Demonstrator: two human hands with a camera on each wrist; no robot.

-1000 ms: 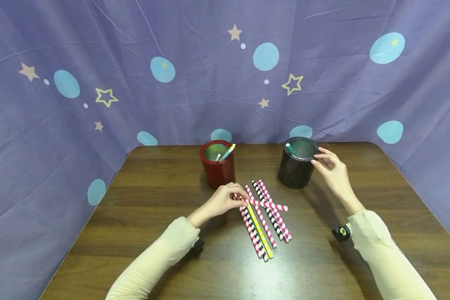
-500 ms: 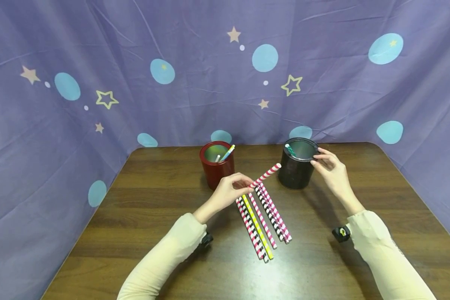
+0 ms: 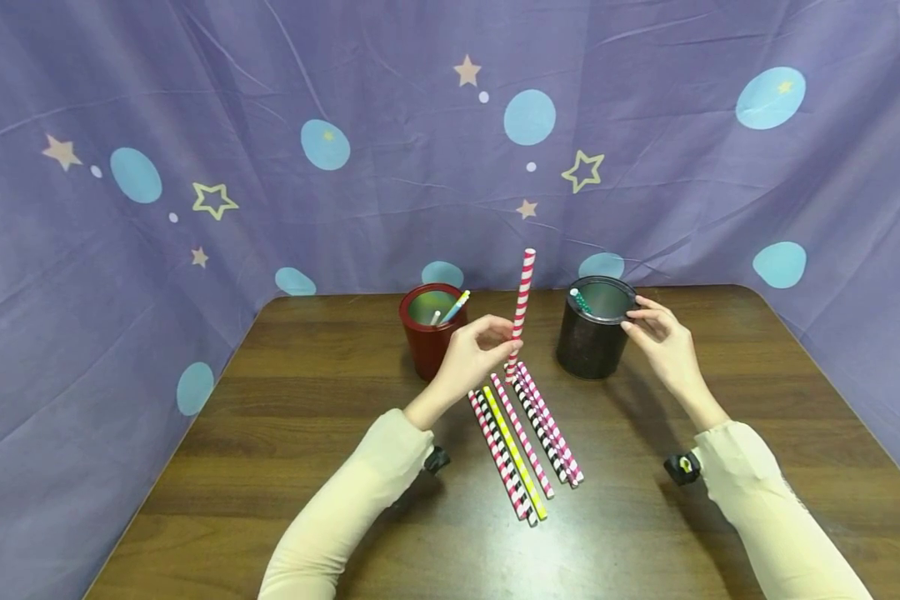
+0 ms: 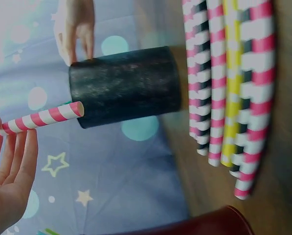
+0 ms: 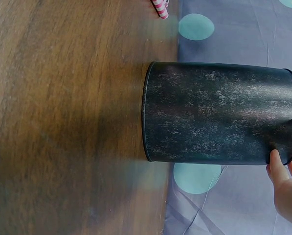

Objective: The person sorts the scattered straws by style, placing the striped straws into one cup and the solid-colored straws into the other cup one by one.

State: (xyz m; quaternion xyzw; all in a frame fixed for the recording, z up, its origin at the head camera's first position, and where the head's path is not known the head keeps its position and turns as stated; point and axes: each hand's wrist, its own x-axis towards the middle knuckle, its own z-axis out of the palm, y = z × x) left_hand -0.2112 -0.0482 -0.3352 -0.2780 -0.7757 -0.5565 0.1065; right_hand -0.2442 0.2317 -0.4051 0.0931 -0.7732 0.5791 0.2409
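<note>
My left hand (image 3: 471, 360) pinches a pink-and-white striped paper straw (image 3: 523, 287) between thumb and fingers. The straw stands nearly upright above the table, between two round canisters. In the left wrist view, the straw's open lower end (image 4: 80, 109) sticks out below the fingertips. On the right, my right hand (image 3: 667, 346) grips the rim of the black canister (image 3: 588, 350), its thumb (image 5: 278, 166) against the outer wall. A green straw (image 3: 581, 302) leans inside that canister. Below my left hand, several striped straws lie side by side, a yellow one (image 3: 515, 454) among them.
Behind my left hand stands a dark red canister (image 3: 422, 346) holding a blue-and-yellow straw (image 3: 457, 306) and a pale one. The wooden table (image 3: 292, 400) ends at a purple curtain (image 3: 390, 225) printed with stars and dots.
My left hand has raised the pink-and-white straw off the others and swung it from lying flat to nearly upright, moving right and away. The right hand stays on the black canister.
</note>
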